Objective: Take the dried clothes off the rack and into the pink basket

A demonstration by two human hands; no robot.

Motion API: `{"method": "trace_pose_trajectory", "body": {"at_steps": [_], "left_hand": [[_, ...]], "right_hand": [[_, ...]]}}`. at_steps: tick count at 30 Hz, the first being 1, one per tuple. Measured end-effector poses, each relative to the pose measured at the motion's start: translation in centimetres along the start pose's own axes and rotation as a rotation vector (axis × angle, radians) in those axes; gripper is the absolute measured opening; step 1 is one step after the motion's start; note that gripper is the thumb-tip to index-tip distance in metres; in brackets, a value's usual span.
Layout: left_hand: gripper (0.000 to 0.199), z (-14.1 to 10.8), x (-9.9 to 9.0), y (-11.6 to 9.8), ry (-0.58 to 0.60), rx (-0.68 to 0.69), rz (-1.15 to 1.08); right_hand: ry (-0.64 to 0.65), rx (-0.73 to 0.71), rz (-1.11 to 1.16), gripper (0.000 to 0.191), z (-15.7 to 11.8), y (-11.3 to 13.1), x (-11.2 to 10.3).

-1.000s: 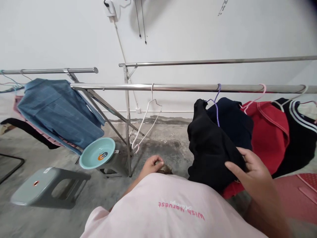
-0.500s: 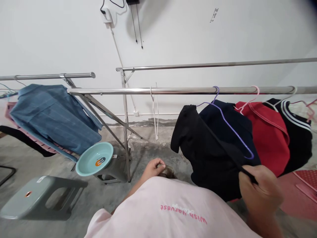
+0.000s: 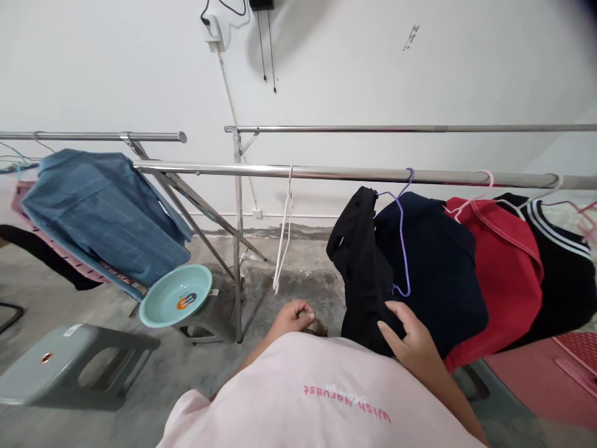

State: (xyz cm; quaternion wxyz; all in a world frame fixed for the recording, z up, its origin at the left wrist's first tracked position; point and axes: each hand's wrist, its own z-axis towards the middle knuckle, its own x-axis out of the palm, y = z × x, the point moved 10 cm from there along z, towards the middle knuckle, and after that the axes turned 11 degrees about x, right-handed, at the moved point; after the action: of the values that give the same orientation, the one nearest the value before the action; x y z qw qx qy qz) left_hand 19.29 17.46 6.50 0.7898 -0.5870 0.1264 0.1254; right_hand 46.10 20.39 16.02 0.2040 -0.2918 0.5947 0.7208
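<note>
A black garment point(image 3: 366, 274) hangs by one end from a purple hanger point(image 3: 402, 242) on the front rail. The hanger is turned, and its near end is bare of cloth. At the garment's near edge is my right hand point(image 3: 417, 342), with thumb and forefinger on the cloth; its other fingers are hidden. My left hand point(image 3: 293, 317) is low in front of my shirt, fingers curled to the thumb, with nothing visible in them. Above it, an unused white hanger point(image 3: 282, 242) dangles from the same rail.
Right of the black garment hang a dark navy garment point(image 3: 431, 261), a red one point(image 3: 508, 267) and a black one with white stripes point(image 3: 559, 267). To the left are a blue shirt point(image 3: 107, 211), a turquoise basin point(image 3: 156, 317) on a stool, and a grey stool point(image 3: 60, 358).
My right hand has moved left with the edge of the black garment, which now hangs narrower. The purple hanger has swivelled, its near end going left. The white hanger has swung. My left hand barely moved.
</note>
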Motion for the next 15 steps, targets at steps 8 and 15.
{"method": "trace_pose_trajectory", "body": {"at_steps": [8, 15], "left_hand": [[0.037, 0.2, 0.8, 0.1, 0.064, 0.002, 0.056], [0.058, 2.5, 6.2, -2.8, 0.344, 0.099, 0.039]], "right_hand": [[0.091, 0.069, 0.124, 0.06, 1.2, -2.3, 2.4], [0.685, 0.077, 0.287, 0.062, -0.2, -1.0, 10.5]]}}
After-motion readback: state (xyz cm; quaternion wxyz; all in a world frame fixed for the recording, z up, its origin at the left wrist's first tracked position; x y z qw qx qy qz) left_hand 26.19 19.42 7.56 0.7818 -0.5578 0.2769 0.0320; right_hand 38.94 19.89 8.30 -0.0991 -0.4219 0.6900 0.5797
